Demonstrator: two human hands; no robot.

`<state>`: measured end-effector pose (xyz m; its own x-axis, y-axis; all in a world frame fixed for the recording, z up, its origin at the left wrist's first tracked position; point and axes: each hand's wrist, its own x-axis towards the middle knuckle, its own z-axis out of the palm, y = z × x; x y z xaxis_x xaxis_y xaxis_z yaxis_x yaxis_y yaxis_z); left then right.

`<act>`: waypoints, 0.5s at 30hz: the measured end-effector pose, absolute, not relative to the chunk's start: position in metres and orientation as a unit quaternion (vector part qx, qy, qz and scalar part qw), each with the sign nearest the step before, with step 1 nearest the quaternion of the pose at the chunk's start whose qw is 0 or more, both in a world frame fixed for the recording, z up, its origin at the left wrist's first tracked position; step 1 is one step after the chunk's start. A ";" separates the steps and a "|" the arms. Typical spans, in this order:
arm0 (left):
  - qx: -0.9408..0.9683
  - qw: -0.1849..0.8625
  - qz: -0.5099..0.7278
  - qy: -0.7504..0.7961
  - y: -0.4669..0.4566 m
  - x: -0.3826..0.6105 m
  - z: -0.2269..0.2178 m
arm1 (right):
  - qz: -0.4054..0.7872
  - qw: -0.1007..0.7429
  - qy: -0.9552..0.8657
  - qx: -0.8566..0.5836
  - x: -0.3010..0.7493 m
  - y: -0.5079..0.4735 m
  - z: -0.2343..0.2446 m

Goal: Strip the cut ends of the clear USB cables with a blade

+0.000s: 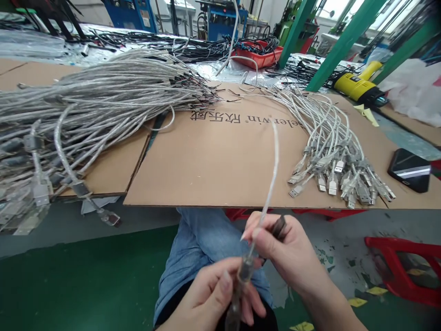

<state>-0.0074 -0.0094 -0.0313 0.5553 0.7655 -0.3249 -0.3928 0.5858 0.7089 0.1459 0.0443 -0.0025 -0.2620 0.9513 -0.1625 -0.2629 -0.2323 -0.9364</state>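
Observation:
My left hand (215, 289) is closed round the lower end of a clear-jacketed USB cable (274, 161), near a grey translucent lump (245, 269) on it. Just above that lump, my right hand (287, 248) pinches the same cable between thumb and fingers. A dark slim tool (279, 227) also sits in my right hand; its kind is mostly hidden by the fingers. From there the cable rises over the edge of the cardboard (206, 170), its far end blurred. The plug end is low in the picture and smeared.
A big heap of similar cables (113, 92) lies left, some plugs hanging over the edge. On the right is a smaller bundle of USB cables (330, 124), with a black phone (409, 169) beside it. Behind are a yellow power tool (358, 88), a red tray (262, 60) and green posts (330, 59).

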 end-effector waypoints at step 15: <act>0.246 0.720 0.519 0.390 -0.007 -0.003 -0.020 | 0.511 0.266 -0.742 -0.344 0.169 0.014 0.018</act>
<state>-0.0029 -0.0072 -0.0203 0.1573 0.9390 -0.3060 -0.5548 0.3403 0.7592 0.1695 0.0139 0.0185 -0.6222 0.7817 0.0430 0.2379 0.2411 -0.9409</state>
